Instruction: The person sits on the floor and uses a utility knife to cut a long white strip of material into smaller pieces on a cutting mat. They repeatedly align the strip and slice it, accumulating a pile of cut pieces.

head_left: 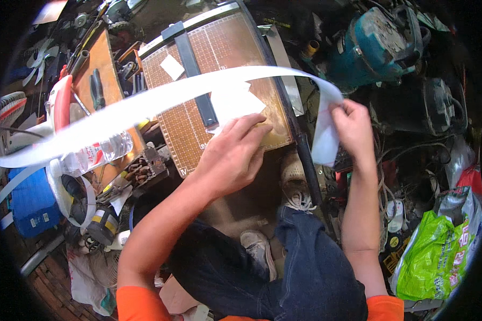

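My right hand point(349, 128) grips a long white paper strip point(284, 74) near its end, which hangs down by the thumb; the rest arcs leftward across the view. My left hand point(233, 152) lies with fingers bent and slightly apart on small white paper pieces point(235, 99), holding none between them. These rest on the gridded board of a paper trimmer point(177, 139), partly under a dark sliding bar point(177, 40). The trimmer's black blade arm point(305, 166) runs along the board's right side. A small white rectangle point(171, 67) sits left of the bar.
A wooden board point(96, 48) with pliers, a plastic bottle point(110, 147) and a blue case point(29, 203) crowd the left. Teal point(369, 48) and black machines point(412, 107), cables and a green bag point(428, 257) fill the right. My legs and shoes point(257, 251) are below the trimmer.
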A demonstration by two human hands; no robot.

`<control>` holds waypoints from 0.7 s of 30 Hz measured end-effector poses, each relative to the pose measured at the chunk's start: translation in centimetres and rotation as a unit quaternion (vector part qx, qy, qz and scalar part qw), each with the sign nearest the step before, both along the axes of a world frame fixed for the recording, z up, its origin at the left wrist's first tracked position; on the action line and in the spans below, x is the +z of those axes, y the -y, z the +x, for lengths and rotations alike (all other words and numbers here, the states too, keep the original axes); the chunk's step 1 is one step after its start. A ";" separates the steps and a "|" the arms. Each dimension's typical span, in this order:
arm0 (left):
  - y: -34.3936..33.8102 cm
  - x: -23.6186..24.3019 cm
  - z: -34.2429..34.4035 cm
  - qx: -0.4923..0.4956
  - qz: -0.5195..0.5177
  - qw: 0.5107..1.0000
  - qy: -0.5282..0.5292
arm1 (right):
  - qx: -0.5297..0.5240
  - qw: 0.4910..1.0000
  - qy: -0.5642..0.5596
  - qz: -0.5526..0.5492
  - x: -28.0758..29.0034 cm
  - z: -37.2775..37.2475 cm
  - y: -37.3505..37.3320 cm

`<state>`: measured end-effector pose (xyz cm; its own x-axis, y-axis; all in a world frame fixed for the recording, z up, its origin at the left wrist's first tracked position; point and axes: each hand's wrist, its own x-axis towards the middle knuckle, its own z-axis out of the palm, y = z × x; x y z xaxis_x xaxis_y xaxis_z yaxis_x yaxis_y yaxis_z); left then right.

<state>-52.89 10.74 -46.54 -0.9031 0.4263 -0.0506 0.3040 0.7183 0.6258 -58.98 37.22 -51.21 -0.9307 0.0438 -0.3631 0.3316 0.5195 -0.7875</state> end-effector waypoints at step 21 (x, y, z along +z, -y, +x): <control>10.7 13.0 -0.4 0.227 0.650 0.711 0.141 | -0.108 0.959 0.020 0.260 -5.5 2.0 -7.6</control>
<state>-53.29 0.04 -33.55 -0.9949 -0.0542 -0.0853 -0.0427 -0.5398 0.8407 -56.94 44.82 -56.74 -0.8656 0.4186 -0.2748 0.4999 0.7545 -0.4252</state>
